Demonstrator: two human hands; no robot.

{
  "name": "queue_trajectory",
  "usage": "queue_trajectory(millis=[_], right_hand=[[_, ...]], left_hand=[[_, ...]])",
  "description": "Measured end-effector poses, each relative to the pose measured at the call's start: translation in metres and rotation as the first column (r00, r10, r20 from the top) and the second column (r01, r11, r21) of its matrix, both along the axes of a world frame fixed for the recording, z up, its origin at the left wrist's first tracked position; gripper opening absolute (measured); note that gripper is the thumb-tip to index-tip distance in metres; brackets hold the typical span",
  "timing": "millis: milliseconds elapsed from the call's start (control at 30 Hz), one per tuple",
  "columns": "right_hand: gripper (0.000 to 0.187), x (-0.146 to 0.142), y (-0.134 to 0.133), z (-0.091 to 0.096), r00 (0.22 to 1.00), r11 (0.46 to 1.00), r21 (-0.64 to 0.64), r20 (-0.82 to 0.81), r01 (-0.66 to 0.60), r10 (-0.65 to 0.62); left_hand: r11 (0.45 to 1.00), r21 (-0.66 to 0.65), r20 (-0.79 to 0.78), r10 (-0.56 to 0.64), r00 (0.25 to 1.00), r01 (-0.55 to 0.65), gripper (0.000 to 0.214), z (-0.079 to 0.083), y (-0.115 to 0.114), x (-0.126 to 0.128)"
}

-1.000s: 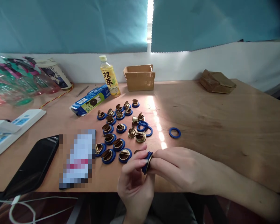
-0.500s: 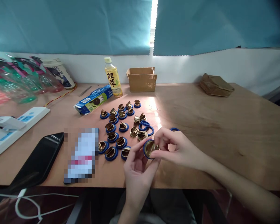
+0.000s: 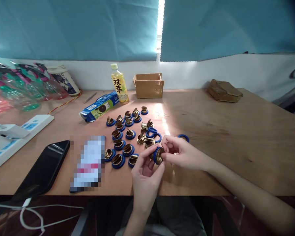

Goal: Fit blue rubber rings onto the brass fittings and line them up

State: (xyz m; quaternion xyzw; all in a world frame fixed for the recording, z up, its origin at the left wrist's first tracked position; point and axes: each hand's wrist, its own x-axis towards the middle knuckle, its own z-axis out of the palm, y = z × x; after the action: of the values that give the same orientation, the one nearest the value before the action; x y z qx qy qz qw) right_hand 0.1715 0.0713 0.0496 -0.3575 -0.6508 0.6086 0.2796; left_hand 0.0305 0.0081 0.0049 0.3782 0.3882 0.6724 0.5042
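Observation:
My left hand (image 3: 145, 174) and my right hand (image 3: 180, 153) both grip one brass part with a blue ring (image 3: 158, 155) around it, just above the table's front edge. To the left of the hands lie several brass parts with blue rings (image 3: 123, 144), set in rows on the wooden table (image 3: 223, 144). A few bare brass parts (image 3: 145, 141) and loose blue rings (image 3: 154, 133) sit just behind my hands. One more loose blue ring (image 3: 184, 136) lies behind my right hand.
A black phone (image 3: 43, 170) and a blurred card (image 3: 88, 164) lie at the front left, a white power strip (image 3: 12, 136) beyond them. At the back stand a yellow drink bottle (image 3: 119, 84), a blue packet (image 3: 99, 106), an open cardboard box (image 3: 148, 85) and a brown parcel (image 3: 224, 90).
Both hands have lifted the part away from the table's front edge and farther over the table. The part has been turned between the fingers, edge-on, then face-on, now tilted.

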Motion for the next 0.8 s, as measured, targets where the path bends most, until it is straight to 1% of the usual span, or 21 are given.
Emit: queue_trajectory(millis=[200, 300, 433, 600, 667, 700, 733, 767, 800], right_hand=[[0.026, 0.005, 0.004, 0.01, 0.999, 0.997, -0.064, 0.016, -0.049, 0.05], [0.027, 0.01, 0.008, 0.013, 0.999, 0.999, -0.04, 0.036, -0.018, 0.019], [0.026, 0.013, 0.011, 0.013, 0.997, 0.998, -0.031, 0.06, 0.053, -0.051], [0.027, 0.009, 0.009, 0.016, 0.996, 0.998, -0.01, 0.077, 0.054, -0.053], [0.028, 0.011, 0.008, 0.019, 0.992, 0.996, 0.054, 0.101, 0.076, -0.081], [0.028, 0.014, 0.008, 0.021, 0.983, 0.987, 0.122, 0.138, 0.102, -0.119], [0.027, 0.019, 0.01, 0.023, 0.967, 0.968, 0.217, 0.193, 0.125, -0.168], [0.025, 0.025, 0.012, 0.024, 0.935, 0.933, 0.334, 0.266, 0.138, -0.233], [0.022, 0.032, 0.016, 0.025, 0.885, 0.879, 0.462, 0.349, 0.122, -0.307]], left_hand=[[0.998, -0.053, 0.027, -0.018, 0.999, 0.019, 0.043, -0.002, 0.002, -0.003], [0.997, -0.075, 0.052, -0.003, 0.999, 0.007, 0.045, -0.001, 0.002, -0.004], [0.994, -0.11, 0.025, 0.016, 1.0, -0.013, 0.043, 0.0, 0.002, -0.004], [0.988, -0.154, -0.014, -0.027, 1.0, 0.024, 0.036, 0.0, 0.001, -0.007], [0.982, -0.185, -0.051, -0.058, 0.997, 0.047, 0.032, 0.003, 0.0, -0.008], [0.978, -0.199, -0.078, -0.072, 0.994, 0.055, 0.03, 0.005, -0.001, -0.008], [0.975, -0.213, -0.111, -0.087, 0.99, 0.062, 0.029, 0.007, -0.003, -0.008], [0.974, -0.219, -0.148, -0.096, 0.984, 0.062, 0.028, 0.009, -0.004, -0.007], [0.974, -0.218, -0.192, -0.11, 0.975, 0.066, 0.028, 0.01, -0.004, -0.006]])
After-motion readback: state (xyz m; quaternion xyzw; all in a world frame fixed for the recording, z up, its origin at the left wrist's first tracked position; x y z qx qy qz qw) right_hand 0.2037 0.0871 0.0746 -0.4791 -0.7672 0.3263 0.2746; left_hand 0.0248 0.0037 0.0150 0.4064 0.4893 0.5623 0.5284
